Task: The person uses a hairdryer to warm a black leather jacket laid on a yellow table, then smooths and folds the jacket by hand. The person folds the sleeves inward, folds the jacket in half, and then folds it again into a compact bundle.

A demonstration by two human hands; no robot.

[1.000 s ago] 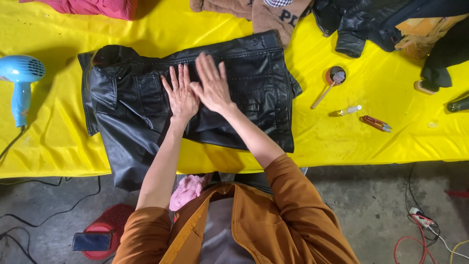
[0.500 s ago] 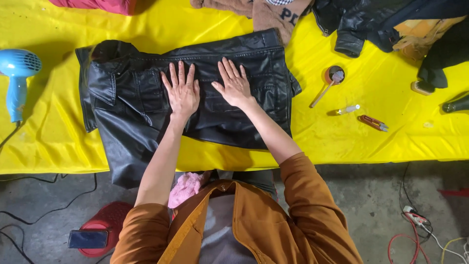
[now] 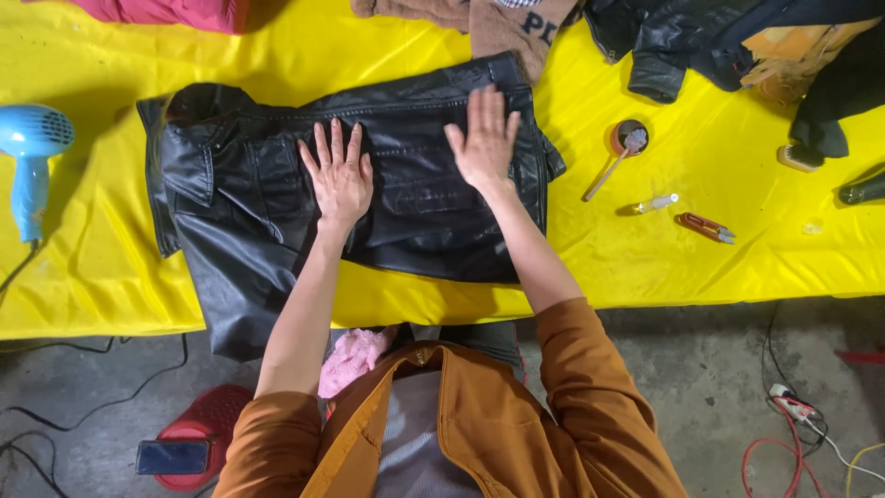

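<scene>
A black leather jacket (image 3: 249, 231) lies flat on a yellow table cover (image 3: 645, 267), its collar to the left and one sleeve hanging over the front edge. My left hand (image 3: 339, 177) presses flat on the middle of the jacket with fingers spread. My right hand (image 3: 484, 138) rests flat on the jacket's right part, near its hem, also with fingers spread. Neither hand holds anything.
A blue hair dryer (image 3: 32, 161) lies at the left. A small round tin with a brush (image 3: 627, 143), a small tube (image 3: 656, 203) and red snips (image 3: 705, 227) lie to the right. More clothes (image 3: 701, 37) pile at the back. Cables and a phone (image 3: 173, 456) are on the floor.
My right hand has slid to the right across the jacket, away from my left hand, which stayed near the middle.
</scene>
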